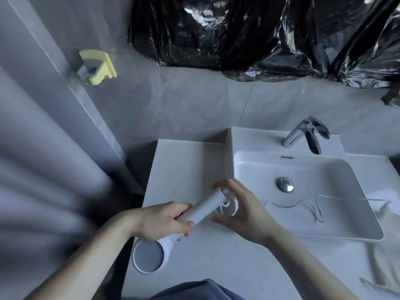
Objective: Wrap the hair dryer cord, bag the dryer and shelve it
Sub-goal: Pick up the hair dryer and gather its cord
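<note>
A white hair dryer (pixel 201 210) lies slanted over the white counter (pixel 186 169), its round head (pixel 149 256) near the front left edge. My left hand (pixel 164 221) is shut on the dryer's handle where it meets the head. My right hand (pixel 242 208) curls around the far end of the handle, where a few loops of white cord sit under its fingers. The rest of the cord (pixel 307 203) trails loose to the right across the sink basin (pixel 324 224). A pale, soft bag-like cloth (pixel 383 263) lies at the right edge.
A chrome faucet (pixel 303 135) stands behind the basin, and a drain plug (pixel 285 184) sits in it. Black plastic sheeting (pixel 259 33) covers the wall above. A yellow wall holder (pixel 97 67) hangs on the left. A grey curtain (pixel 43 169) fills the left side.
</note>
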Available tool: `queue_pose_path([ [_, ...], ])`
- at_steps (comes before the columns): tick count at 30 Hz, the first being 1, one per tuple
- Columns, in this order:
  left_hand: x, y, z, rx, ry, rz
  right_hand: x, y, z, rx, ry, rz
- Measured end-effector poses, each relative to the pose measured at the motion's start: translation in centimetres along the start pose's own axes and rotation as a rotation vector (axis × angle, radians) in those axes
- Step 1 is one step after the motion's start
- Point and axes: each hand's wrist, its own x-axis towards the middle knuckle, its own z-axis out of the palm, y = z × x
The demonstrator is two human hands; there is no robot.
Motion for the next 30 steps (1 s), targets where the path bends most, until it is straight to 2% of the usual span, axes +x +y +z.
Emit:
queue_pose_path([
  [8, 0.7, 1.4, -0.3, -0.064, -0.314, 0.002, -4.1, -1.1, -0.7, 0.205, -0.045, 0.201],
  [12, 1.1, 2.0, -0.4, -0.131, -0.354, 0.023, -5.0, -1.7, -0.3, 0.323, 0.067, 0.268],
  [17, 0.9, 1.1, -0.6, -0.39, -0.125, 0.062, -5.9, -1.8, -0.4, 0.408, 0.301, 0.39],
  [21, -0.6, -1.1, 0.4, -0.606, 0.092, 0.266, -6.6, -0.8, -1.6, 0.456, 0.487, 0.525],
  [23, -1.0, -1.6, 2.1, -0.565, 0.187, 0.346, -6.5, -0.7, -1.9, 0.513, 0.557, 0.608],
  [26, -0.4, -1.1, 4.7, -0.442, 0.418, 0.354, -6.1, -1.5, -2.0, 0.706, 0.561, 0.682],
  [28, 0.1, -0.3, 5.3, -0.454, 0.598, 0.348, -5.8, -2.1, -2.0, 0.858, 0.519, 0.706],
  [30, 0.0, 0.2, 5.1, -0.505, 0.679, 0.367, -5.8, -2.5, -2.3, 1.053, 0.464, 0.716],
])
